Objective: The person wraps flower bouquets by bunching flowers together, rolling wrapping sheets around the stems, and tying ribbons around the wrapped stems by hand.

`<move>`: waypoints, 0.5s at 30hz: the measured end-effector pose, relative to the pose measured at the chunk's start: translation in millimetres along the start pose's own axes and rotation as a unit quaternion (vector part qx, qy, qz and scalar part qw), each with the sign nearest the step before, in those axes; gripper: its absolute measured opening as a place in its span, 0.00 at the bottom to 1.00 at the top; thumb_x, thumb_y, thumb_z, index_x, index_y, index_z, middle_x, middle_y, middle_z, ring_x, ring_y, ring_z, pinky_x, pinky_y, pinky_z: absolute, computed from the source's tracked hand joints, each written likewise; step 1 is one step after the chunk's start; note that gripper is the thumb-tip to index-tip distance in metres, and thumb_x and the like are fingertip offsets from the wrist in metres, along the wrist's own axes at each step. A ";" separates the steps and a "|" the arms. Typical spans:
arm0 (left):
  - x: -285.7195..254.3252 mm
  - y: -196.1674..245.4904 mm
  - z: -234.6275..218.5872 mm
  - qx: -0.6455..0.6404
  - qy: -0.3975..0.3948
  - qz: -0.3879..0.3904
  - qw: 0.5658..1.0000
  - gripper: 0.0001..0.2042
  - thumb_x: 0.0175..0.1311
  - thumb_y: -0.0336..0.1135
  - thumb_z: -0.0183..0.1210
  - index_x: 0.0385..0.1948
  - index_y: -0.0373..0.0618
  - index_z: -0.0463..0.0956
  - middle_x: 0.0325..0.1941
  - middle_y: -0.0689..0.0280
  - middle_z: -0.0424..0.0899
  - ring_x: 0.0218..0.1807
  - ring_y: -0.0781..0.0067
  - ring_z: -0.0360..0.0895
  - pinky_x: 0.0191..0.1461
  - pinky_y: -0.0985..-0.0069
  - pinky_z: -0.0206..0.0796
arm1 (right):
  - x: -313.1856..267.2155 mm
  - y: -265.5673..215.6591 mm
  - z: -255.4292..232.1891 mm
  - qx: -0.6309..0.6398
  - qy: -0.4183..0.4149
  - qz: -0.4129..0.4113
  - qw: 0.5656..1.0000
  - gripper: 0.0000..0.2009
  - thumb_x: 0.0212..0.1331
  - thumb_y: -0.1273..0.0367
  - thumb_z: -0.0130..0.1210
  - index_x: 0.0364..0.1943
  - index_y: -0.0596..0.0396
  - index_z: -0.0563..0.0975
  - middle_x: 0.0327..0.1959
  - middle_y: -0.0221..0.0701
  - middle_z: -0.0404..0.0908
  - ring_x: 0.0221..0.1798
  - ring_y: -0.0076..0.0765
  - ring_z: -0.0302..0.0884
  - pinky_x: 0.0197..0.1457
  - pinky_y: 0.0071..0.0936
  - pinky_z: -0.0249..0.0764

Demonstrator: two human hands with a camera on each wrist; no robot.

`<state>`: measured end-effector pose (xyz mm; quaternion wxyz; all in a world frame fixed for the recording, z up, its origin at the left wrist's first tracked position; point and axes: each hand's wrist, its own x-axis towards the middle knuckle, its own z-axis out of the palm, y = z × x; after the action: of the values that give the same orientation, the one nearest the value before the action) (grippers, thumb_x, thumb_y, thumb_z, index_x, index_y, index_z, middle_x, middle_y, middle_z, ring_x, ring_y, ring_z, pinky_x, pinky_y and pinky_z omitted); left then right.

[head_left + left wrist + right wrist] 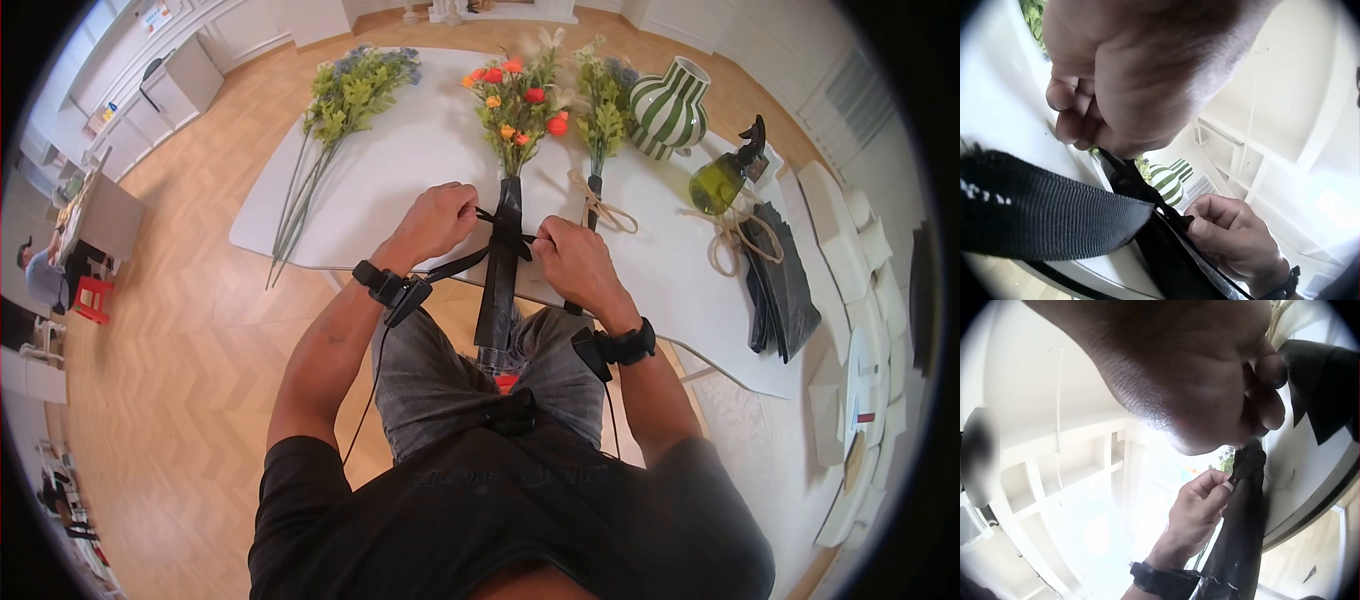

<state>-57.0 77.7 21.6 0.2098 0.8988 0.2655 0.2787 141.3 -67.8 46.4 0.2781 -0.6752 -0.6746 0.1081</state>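
Observation:
A bouquet of red and orange flowers [520,105] lies with its stems bound in a black wrap [495,305], which runs off the table edge toward the person's lap. Around the wrap goes a black ribbon [470,262], knotted near the upper part. My left hand [440,222] pinches one piece of the ribbon on the left side, fingers curled. On the other side my right hand [582,262] pinches another piece close to the knot. A ribbed ribbon tail [1054,215] hangs large across the left wrist view.
Loose blue flowers with long stems [350,100] lie at left. Right of the bouquet are a twine-tied bunch [600,120], a green-striped vase [670,108], a green spray bottle [715,190], a twine coil [735,240] and folded black sheets [785,300]. The white table [430,130] ends near the lap.

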 end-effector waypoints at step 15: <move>1.8 -14.8 -17.3 -0.262 -0.032 -0.158 0.951 0.26 0.60 0.25 0.54 0.64 0.48 0.69 0.53 0.60 0.75 0.37 0.78 0.75 0.46 0.77 0.70 | 1.0 9.3 -17.8 0.075 0.046 0.024 0.996 0.20 0.55 0.73 0.49 0.53 0.62 0.73 0.44 0.50 0.81 0.48 0.59 0.78 0.54 0.45 0.73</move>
<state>-71.7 94.2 27.5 0.4877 0.7671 0.3148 0.2731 158.5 -70.3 56.4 0.3554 -0.6726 -0.6352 0.1337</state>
